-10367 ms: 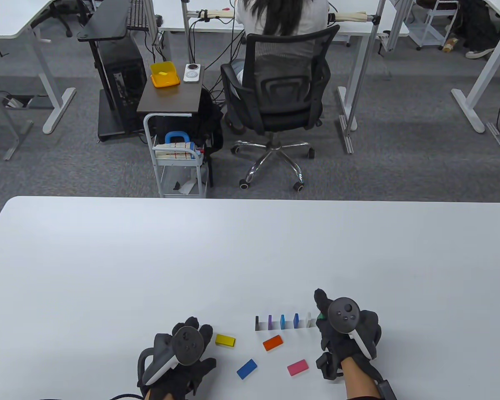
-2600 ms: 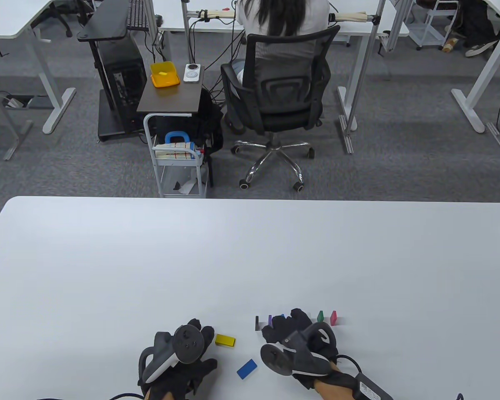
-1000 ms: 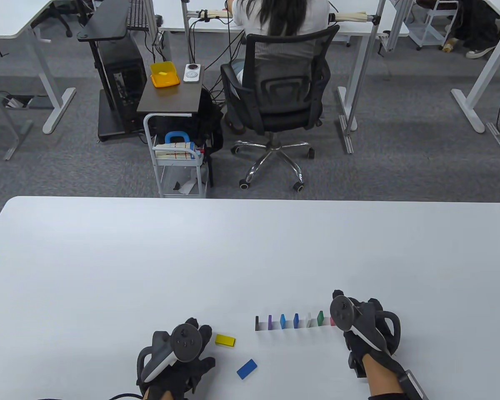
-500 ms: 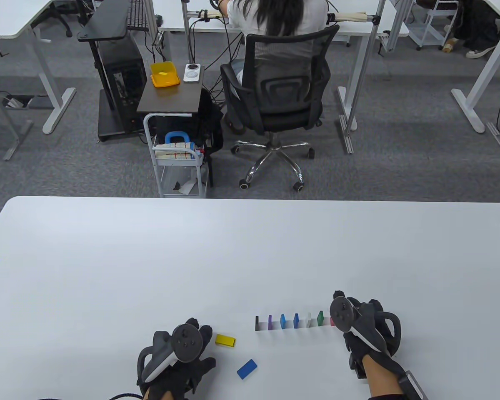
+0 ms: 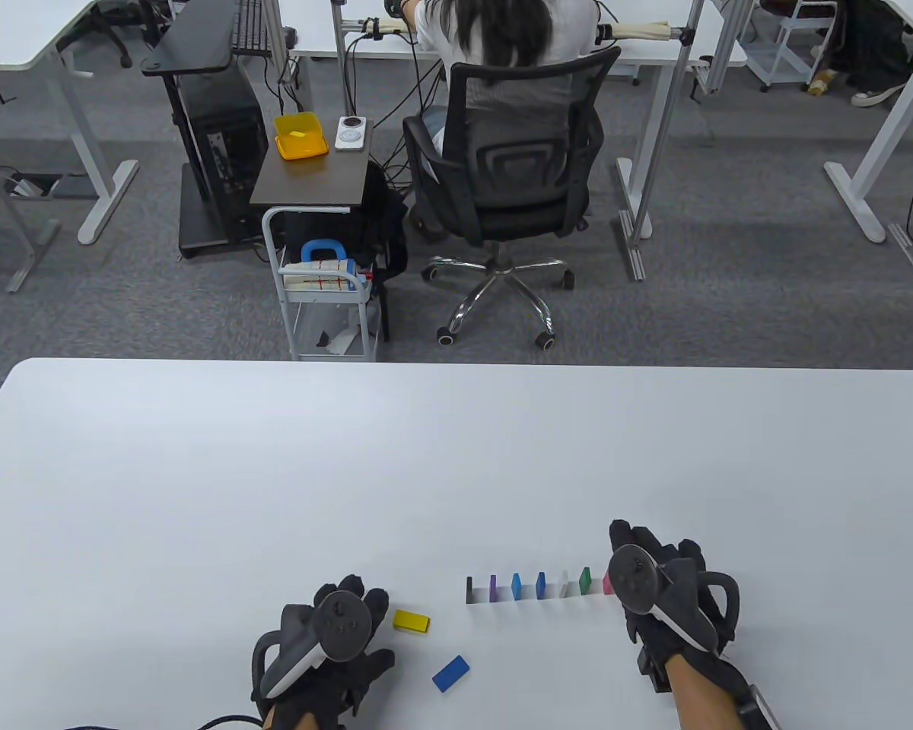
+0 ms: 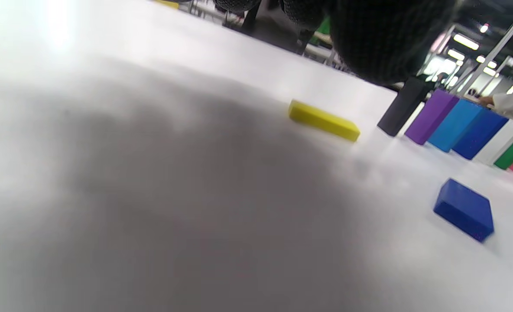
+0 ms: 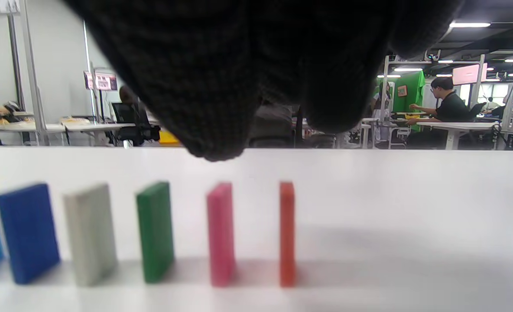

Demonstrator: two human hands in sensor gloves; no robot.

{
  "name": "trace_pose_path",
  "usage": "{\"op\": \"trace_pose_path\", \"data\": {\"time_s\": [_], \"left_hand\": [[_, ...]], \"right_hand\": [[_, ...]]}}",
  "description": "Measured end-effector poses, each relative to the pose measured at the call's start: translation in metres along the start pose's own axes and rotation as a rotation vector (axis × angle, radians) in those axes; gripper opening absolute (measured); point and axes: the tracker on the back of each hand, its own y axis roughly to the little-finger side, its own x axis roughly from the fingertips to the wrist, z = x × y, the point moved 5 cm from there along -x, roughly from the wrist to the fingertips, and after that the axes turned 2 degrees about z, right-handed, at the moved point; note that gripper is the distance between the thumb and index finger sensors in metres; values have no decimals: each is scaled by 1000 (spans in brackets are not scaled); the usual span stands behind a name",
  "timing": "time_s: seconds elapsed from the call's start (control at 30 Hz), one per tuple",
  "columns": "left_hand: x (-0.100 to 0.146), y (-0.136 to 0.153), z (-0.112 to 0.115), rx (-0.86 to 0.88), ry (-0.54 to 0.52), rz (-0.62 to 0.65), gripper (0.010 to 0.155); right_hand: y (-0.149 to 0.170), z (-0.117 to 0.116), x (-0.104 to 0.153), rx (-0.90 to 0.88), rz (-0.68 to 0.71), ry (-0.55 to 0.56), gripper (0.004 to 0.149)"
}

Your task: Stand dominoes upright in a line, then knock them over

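Several dominoes stand upright in a row (image 5: 540,585) near the table's front edge, from black (image 5: 469,589) on the left to pink (image 5: 607,582). The right wrist view shows an orange domino (image 7: 287,234) standing last, after pink (image 7: 221,234) and green (image 7: 154,232). My right hand (image 5: 666,566) hovers at the row's right end; its gloved fingers (image 7: 222,86) hang above the dominoes and touch none. A yellow domino (image 5: 411,621) and a blue domino (image 5: 450,673) lie flat. My left hand (image 5: 350,597) rests beside the yellow one and holds nothing.
The white table (image 5: 274,471) stretches wide beyond the row. Past its far edge stand a small white cart (image 5: 327,304) and an office chair (image 5: 510,175) with a seated person, both off the table.
My right hand has shifted slightly right and away from the row's end, so more of the pink domino shows. The left hand and the flat dominoes have stayed put.
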Motion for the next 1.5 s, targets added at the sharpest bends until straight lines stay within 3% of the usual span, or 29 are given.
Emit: {"op": "trace_pose_path", "data": {"time_s": [0.07,0.2,0.37,0.47,0.6,0.83,1.03,1.4,1.5], "left_hand": [[0,-2,-4,17,-44,12,76],[-3,-11,-1,10,-21,30,76],[-11,-33,0,-92,9,64,77],[-19,-56,-10,-330,11,53,79],[-36,-74,-18,-301,22,50,78],[-57,-65,-1,-227,47,43,75],[-61,-61,15,-326,55,45,73],[-59,-77,12,-399,-65,101,58],[-58,-82,13,-430,-71,114,61]], "right_hand": [[-5,14,7,-31,21,32,74],[-9,22,19,-41,43,36,74],[-1,11,31,-170,27,33,71],[-4,5,37,-172,48,53,74],[-2,5,39,-249,35,26,81],[-3,-7,43,-247,42,-21,82],[-14,-11,41,-220,66,-38,81],[-1,-21,37,-228,15,-72,80],[1,-19,37,-237,8,-60,80]]}}
